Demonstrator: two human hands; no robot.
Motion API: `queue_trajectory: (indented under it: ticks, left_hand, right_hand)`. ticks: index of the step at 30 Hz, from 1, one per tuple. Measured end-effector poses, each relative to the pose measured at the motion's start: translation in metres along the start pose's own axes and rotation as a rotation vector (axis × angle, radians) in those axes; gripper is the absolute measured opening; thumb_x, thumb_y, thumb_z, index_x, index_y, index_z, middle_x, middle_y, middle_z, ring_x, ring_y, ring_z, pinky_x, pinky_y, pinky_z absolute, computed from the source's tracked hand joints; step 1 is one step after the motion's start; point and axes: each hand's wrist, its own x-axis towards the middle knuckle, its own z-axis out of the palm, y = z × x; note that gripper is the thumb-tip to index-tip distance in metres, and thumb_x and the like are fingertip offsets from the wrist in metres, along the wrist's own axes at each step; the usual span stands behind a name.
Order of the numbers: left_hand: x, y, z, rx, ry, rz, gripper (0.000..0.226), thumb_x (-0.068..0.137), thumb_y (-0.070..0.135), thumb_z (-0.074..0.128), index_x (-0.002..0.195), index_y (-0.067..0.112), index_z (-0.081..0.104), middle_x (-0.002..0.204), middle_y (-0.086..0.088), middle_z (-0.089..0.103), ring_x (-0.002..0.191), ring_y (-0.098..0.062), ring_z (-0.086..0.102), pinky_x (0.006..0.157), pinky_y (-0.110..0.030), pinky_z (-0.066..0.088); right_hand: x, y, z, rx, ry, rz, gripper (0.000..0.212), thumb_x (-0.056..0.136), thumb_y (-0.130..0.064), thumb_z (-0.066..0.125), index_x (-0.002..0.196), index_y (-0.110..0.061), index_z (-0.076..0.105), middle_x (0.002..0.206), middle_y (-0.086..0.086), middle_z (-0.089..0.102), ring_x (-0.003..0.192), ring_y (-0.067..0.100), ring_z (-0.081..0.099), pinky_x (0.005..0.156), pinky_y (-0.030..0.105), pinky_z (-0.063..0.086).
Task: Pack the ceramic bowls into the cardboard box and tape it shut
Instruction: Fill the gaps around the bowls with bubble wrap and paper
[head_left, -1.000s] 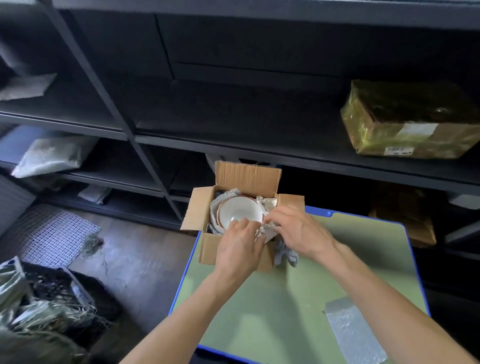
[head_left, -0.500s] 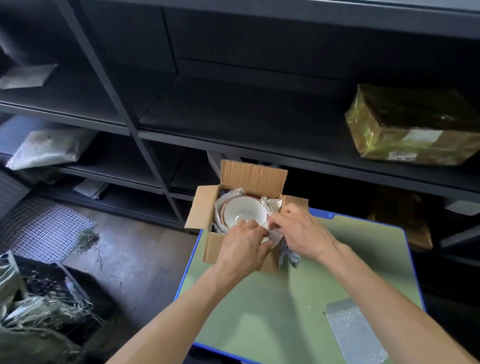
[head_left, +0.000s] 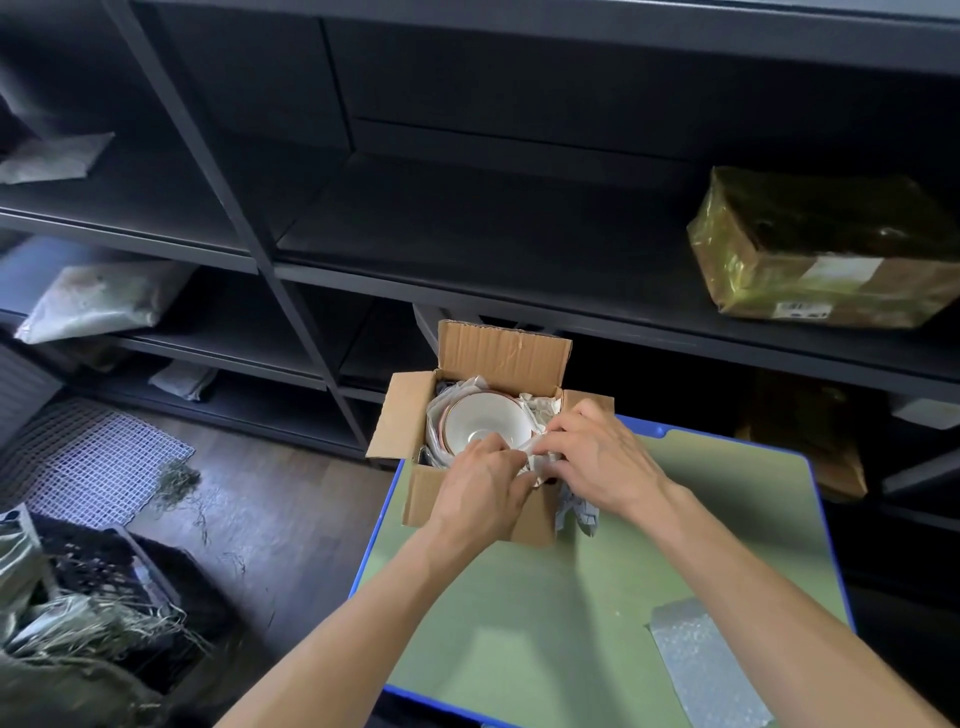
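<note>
At the table's (head_left: 571, 623) far-left corner, head view (the only one): the cardboard box (head_left: 423, 493) sits with its flaps open, back flap upright at 12 o'clock, left flap splayed out at 9 past the blue table edge

The ceramic bowl (head_left: 483, 421) is inside, mouth up, bedded in white wrapping paper (head_left: 540, 456). More rims show at its 9 o'clock side, count unclear

The left hand (head_left: 480, 486) and the right hand (head_left: 597, 462) meet at the box's 4 o'clock corner, both with fingers curled and pinching the paper. My read: tucking padding over the bowl, with closing and taping not yet started

Risks:
- a hard tug on the paper could tilt the bowl or knock the rims together and chip them
- the box is right at the table corner, so a push toward 9 could slide it off onto the floor
- paper bunched at the 4 o'clock corner may stop the flaps lying flat, giving a poor tape seal
- no tape in view, so the box may be left unheld while it is fetched

Writing: none on the box. The film-wrapped parcel (head_left: 826, 249) on the shelf at 2 o'clock has a white label (head_left: 800, 310) with barcode-like print, too small to read. A bubble wrap piece (head_left: 701, 670) lies at 5 o'clock on the table
</note>
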Motion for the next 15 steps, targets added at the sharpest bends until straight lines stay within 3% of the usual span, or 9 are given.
queue_trajectory:
  ticks: [4,6,9,12,15]
  left_hand:
    - [-0.002,0.002,-0.003,0.083,-0.066,0.049,0.037,0.097,0.036,0.042,0.094,0.018,0.073,0.092,-0.006,0.055,0.083,-0.028,0.051,0.074,-0.042,0.047]
    - [-0.001,0.002,-0.002,0.07,-0.074,0.028,0.042,0.094,0.036,0.037,0.095,0.02,0.075,0.096,-0.006,0.057,0.084,-0.028,0.052,0.077,-0.045,0.048]
    - [0.001,0.002,0.0,0.012,-0.008,-0.032,0.029,0.094,0.028,0.047,0.098,0.017,0.074,0.101,-0.004,0.057,0.089,-0.026,0.054,0.076,-0.04,0.047]
    - [0.004,0.007,-0.002,-0.052,0.036,-0.085,0.016,0.092,0.025,0.059,0.103,0.019,0.067,0.107,0.0,0.057,0.097,-0.022,0.055,0.07,-0.031,0.038]
    - [0.009,0.01,-0.004,-0.024,-0.007,-0.09,0.014,0.091,0.027,0.059,0.099,0.026,0.071,0.109,0.004,0.056,0.103,-0.018,0.054,0.074,-0.033,0.045]
  right_hand:
    - [0.004,-0.001,0.001,-0.012,0.011,0.01,0.014,0.09,-0.029,0.063,0.095,-0.032,0.076,0.106,-0.008,0.047,0.103,0.017,0.037,0.076,0.034,0.044]
    - [0.003,-0.004,0.003,-0.022,0.01,0.001,0.013,0.088,-0.022,0.063,0.091,-0.027,0.074,0.096,-0.006,0.051,0.101,0.02,0.043,0.073,0.038,0.045]
    - [-0.001,-0.006,0.008,-0.006,0.101,0.029,0.02,0.082,-0.014,0.067,0.1,-0.023,0.065,0.093,-0.005,0.061,0.099,0.02,0.051,0.067,0.033,0.04]
    - [-0.008,-0.007,0.015,-0.037,0.174,0.044,0.014,0.076,-0.013,0.068,0.078,-0.022,0.058,0.075,-0.007,0.055,0.088,0.021,0.053,0.06,0.029,0.027]
    - [-0.018,-0.007,0.023,-0.05,0.201,0.043,0.014,0.075,-0.01,0.066,0.074,-0.021,0.058,0.078,-0.008,0.057,0.087,0.021,0.05,0.063,0.03,0.04]
